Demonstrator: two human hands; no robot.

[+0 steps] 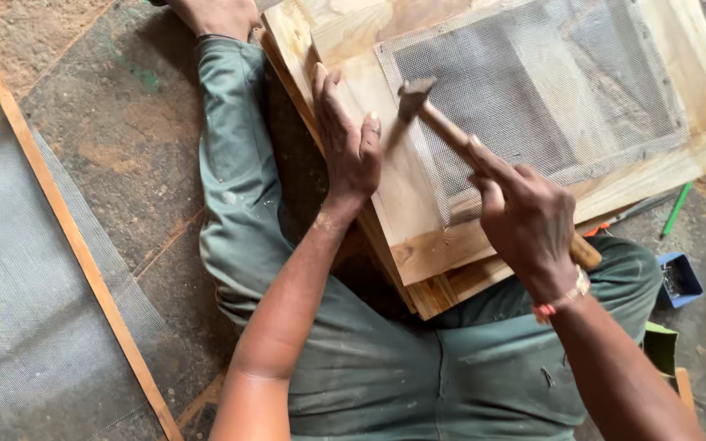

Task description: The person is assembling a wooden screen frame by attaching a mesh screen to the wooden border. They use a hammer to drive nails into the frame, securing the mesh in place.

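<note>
The right hand is clamped around the wooden handle of a hammer, whose head sits over the left edge of the wire mesh. The left hand lies flat, fingers together, on the wooden frame, which rests across the person's lap above the floor.

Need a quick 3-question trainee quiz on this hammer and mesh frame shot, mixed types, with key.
1. True or false: the right hand holds the hammer.
2. What is the left hand doing? A) lying flat on the wooden frame B) lifting the blue tray C) holding the green pencil
3. Fill in: the hammer head is over the edge of the wire ____.

Key: 1 true; 2 A; 3 mesh.
</note>
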